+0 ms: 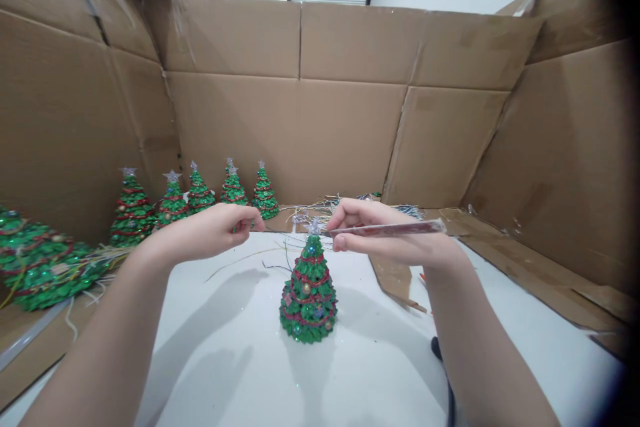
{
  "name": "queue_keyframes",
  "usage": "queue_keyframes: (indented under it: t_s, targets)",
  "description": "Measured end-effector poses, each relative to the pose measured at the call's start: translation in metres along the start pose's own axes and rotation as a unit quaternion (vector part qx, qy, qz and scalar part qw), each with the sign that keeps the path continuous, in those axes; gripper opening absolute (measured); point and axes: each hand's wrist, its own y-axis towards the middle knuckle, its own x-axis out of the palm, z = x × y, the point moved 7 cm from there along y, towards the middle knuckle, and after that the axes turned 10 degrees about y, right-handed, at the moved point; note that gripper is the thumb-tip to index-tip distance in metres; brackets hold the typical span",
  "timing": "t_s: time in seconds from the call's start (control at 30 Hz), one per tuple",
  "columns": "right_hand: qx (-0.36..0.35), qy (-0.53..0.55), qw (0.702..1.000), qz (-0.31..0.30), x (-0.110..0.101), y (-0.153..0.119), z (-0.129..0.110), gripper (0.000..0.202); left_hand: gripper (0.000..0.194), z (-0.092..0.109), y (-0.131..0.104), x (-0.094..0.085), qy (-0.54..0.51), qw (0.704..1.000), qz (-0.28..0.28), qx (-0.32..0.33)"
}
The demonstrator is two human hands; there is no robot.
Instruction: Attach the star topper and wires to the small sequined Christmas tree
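A small green Christmas tree (309,293) with red garlands and coloured ornaments stands upright on the white table. On its tip sits a clear star (315,227). My right hand (367,230), just right of the star, is closed around a thin reddish-brown tool (390,229), whose narrow end reaches close to the star. To the left of the treetop, my left hand (227,227) hovers apart from the tree with its fingers curled together. Whatever its fingertips hold, if anything, is too small to make out.
Several similar trees (265,192) stand along the back left, and a larger tree (45,263) is at the far left. Loose wires (340,203) lie behind the hands. Cardboard walls (280,127) enclose the table (220,360). A black cable (451,393) runs at the front right.
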Motion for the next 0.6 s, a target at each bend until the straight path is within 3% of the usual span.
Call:
queue_keyframes:
  t_s: [0.37, 0.6]
  targets:
    - [-0.033, -0.033, 0.999, -0.004, 0.005, 0.005, 0.002, 0.013, 0.022, -0.013, -0.008, -0.004, -0.028, 1.000, -0.002, 0.012]
    - [-0.038, -0.072, 0.997, 0.016, 0.008, 0.005, -0.003, 0.008, 0.022, -0.010, -0.010, 0.004, -0.067, 0.996, -0.063, -0.010]
